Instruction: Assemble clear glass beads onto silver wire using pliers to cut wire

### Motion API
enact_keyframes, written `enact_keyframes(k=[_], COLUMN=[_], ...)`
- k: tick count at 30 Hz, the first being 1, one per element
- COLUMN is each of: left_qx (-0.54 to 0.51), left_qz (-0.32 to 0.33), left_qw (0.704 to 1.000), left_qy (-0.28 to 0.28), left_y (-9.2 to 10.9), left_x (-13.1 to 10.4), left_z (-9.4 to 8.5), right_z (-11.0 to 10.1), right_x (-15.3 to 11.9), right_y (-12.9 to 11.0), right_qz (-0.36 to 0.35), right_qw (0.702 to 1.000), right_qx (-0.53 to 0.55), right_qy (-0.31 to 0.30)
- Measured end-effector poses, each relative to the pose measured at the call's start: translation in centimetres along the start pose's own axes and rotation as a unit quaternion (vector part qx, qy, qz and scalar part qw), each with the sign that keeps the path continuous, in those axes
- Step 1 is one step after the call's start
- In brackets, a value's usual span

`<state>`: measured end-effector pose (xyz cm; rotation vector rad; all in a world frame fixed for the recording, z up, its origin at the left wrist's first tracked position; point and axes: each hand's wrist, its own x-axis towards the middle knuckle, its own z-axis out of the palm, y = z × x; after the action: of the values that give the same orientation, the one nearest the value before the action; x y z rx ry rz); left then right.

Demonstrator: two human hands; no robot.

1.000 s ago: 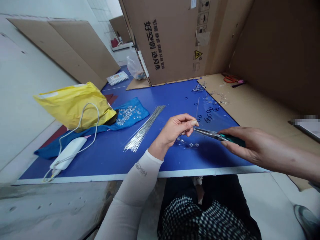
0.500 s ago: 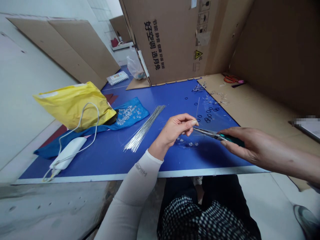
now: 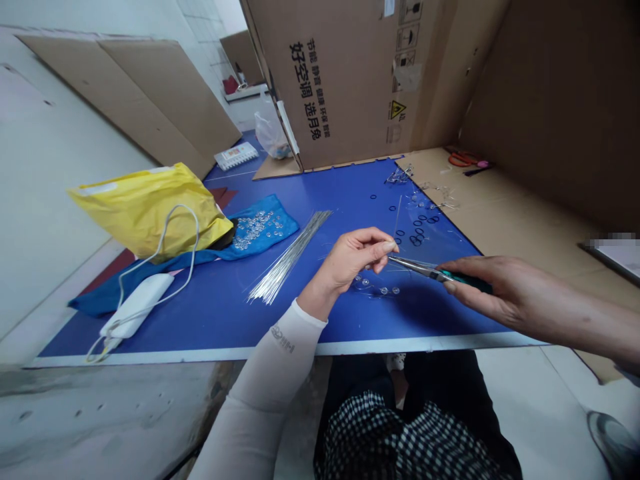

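My left hand (image 3: 361, 255) is closed in a pinch above the blue table, thumb against forefinger. A thin wire (image 3: 399, 215) rises from the fingertips; the part between the fingers is hidden. My right hand (image 3: 493, 287) is wrapped around the green handle of long-nosed pliers (image 3: 415, 266), whose tips meet the left fingertips. Just below the left hand, several clear beads (image 3: 384, 291) lie along fine wire. Black rings (image 3: 417, 238) are scattered beyond the pliers. Left of my left hand lies a bundle of straight silver wires (image 3: 290, 260).
More clear beads (image 3: 257, 227) rest on a blue cloth (image 3: 283, 217) beside a yellow bag (image 3: 155, 207). A white power strip (image 3: 137, 303) with a cord is near the left edge. Cardboard (image 3: 350, 80) stands behind. Orange-handled scissors (image 3: 463, 159) and tangled wire pieces (image 3: 399, 175) lie back right.
Almost nothing differs. The pliers and my right hand have shifted very slightly right and down; the left hand keeps its pinch.
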<state>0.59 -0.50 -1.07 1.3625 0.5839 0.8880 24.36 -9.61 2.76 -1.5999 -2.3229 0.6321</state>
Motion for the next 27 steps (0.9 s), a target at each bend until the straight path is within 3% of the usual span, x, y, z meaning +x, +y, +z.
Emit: enact_keyframes(k=[17,27], left_qx=[0.021,0.011], left_qz=[0.042,-0.004], left_qw=[0.998,1.0], left_qy=[-0.042,-0.018], left_y=[-0.3,-0.1], left_x=[0.1,0.1], left_z=[0.0,0.0], right_z=[-0.1,0.3], right_x=[0.0,-0.2], right_y=[0.7,1.3], right_qz=[-0.01,-0.01], right_qw=[1.0,1.0], right_qx=[-0.005,-0.005], right_qy=[-0.007,0.022])
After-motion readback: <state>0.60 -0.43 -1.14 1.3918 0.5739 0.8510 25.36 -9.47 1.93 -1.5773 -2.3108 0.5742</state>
